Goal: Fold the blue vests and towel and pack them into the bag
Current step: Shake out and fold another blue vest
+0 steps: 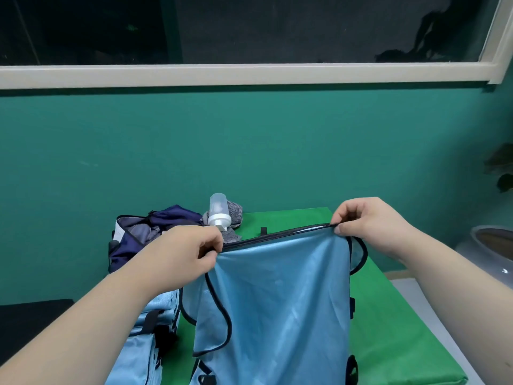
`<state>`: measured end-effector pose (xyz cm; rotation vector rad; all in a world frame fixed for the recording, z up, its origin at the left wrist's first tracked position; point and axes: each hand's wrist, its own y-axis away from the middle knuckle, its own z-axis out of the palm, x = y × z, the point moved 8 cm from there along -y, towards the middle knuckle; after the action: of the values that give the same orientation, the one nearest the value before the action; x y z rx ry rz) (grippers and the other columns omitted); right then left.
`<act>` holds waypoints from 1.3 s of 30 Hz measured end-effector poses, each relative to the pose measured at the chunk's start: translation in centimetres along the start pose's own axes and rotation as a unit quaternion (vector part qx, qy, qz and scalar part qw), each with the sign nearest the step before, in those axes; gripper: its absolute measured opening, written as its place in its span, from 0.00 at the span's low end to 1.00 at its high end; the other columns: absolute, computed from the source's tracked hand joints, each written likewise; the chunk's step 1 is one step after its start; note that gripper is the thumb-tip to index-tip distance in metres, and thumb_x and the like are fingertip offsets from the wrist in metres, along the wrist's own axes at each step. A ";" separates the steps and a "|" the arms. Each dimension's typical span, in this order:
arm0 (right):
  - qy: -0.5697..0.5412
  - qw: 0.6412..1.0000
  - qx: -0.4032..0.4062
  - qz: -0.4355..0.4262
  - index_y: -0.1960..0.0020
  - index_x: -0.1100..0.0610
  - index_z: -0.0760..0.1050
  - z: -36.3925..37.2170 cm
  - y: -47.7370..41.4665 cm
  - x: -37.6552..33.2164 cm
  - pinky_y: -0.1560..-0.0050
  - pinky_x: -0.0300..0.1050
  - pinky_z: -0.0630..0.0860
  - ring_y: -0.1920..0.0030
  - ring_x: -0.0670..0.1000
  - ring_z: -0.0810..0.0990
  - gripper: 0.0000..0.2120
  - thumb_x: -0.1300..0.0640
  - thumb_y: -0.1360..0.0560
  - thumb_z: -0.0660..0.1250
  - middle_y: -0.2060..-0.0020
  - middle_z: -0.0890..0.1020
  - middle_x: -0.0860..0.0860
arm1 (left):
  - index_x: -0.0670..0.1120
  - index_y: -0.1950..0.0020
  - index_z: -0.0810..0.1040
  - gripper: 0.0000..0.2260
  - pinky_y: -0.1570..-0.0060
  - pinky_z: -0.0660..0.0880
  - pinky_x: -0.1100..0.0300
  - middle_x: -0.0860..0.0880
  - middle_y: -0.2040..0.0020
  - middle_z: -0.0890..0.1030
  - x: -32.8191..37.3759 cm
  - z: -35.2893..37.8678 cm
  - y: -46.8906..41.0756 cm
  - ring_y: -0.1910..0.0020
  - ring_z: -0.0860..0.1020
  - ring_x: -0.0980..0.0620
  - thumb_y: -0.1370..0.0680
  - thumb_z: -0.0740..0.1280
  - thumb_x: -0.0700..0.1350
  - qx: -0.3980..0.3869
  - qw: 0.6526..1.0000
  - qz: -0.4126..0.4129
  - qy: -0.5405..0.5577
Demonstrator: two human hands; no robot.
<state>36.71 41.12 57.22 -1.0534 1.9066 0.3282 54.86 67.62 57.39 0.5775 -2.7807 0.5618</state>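
A light blue vest (277, 295) with dark piping hangs in the air in front of me, above the green table (388, 329). My left hand (191, 251) pinches its top edge at the left corner. My right hand (366, 218) pinches the same edge at the right corner, so the edge is stretched taut between them. More light blue fabric (144, 343) with dark trim lies on the table's left side, partly under my left forearm. A dark navy bag (144, 234) stands open at the back left. A grey striped towel (233, 215) lies crumpled behind the vest.
A clear plastic bottle with a white cap (219, 212) lies against the towel at the table's back. A teal wall rises right behind the table, with a window above. A grey rounded container (488, 251) stands to the right, beside the table.
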 end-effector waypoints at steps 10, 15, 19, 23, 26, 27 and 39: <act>0.053 0.999 0.010 -0.007 0.64 0.50 0.82 0.0 -0.2 -0.8 0.57 0.46 0.76 0.65 0.47 0.78 0.11 0.66 0.30 0.72 0.65 0.84 0.49 | 0.53 0.56 0.71 0.08 0.59 0.71 0.58 0.53 0.61 0.76 -1.8 2.3 -0.1 0.59 0.73 0.55 0.28 0.61 0.40 -0.028 0.994 -0.101 -0.031; 0.068 0.997 0.033 -0.023 0.63 0.52 0.81 -0.8 -0.6 -1.1 0.59 0.44 0.74 0.65 0.46 0.78 0.11 0.67 0.30 0.71 0.67 0.83 0.46 | 0.50 0.61 0.69 0.10 0.60 0.70 0.51 0.50 0.62 0.75 -1.5 0.9 -0.6 0.60 0.74 0.48 0.23 0.56 0.37 0.044 0.990 -0.128 0.026; 0.085 0.994 0.050 -0.055 0.58 0.49 0.80 -1.5 -0.8 -1.5 0.51 0.44 0.77 0.60 0.45 0.81 0.15 0.70 0.29 0.70 0.63 0.84 0.44 | 0.52 0.57 0.70 0.11 0.59 0.74 0.48 0.47 0.65 0.77 -1.1 -0.3 -0.8 0.62 0.76 0.44 0.21 0.54 0.38 0.099 0.984 -0.134 0.069; 0.101 0.992 0.049 -0.064 0.58 0.48 0.81 -2.5 -0.9 -2.1 0.51 0.41 0.76 0.60 0.42 0.81 0.17 0.71 0.28 0.69 0.62 0.85 0.41 | 0.53 0.50 0.70 0.10 0.60 0.72 0.47 0.46 0.63 0.77 -0.2 -1.7 -1.7 0.63 0.76 0.46 0.18 0.53 0.40 0.117 0.987 -0.104 0.040; 0.120 0.990 0.045 -0.062 0.58 0.47 0.81 -3.7 -1.0 -2.9 0.52 0.41 0.76 0.60 0.41 0.81 0.17 0.70 0.28 0.69 0.62 0.84 0.39 | 0.56 0.43 0.69 0.08 0.58 0.71 0.55 0.57 0.57 0.76 0.0 -2.8 -2.6 0.58 0.74 0.59 0.15 0.53 0.45 0.086 0.993 -0.075 -0.017; 0.131 0.988 0.048 -0.061 0.58 0.47 0.81 -4.1 -1.2 -3.2 0.52 0.40 0.76 0.60 0.40 0.81 0.17 0.70 0.28 0.68 0.62 0.84 0.39 | 0.57 0.44 0.69 0.07 0.59 0.70 0.58 0.59 0.56 0.75 0.1 -3.2 -3.1 0.57 0.74 0.60 0.15 0.54 0.46 0.067 0.995 -0.063 -0.030; 0.248 0.953 0.126 -0.118 0.55 0.42 0.79 -10.1 -5.1 -13.3 0.57 0.39 0.72 0.54 0.41 0.78 0.12 0.60 0.21 0.64 0.57 0.81 0.38 | 0.55 0.41 0.71 0.14 0.48 0.72 0.55 0.54 0.45 0.78 0.0 -12.4 -7.4 0.49 0.75 0.53 0.21 0.56 0.40 0.030 0.992 -0.045 -0.117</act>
<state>37.83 39.25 74.54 -1.2517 2.1521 -0.3424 59.91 66.54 70.86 0.8263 -2.9446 0.5952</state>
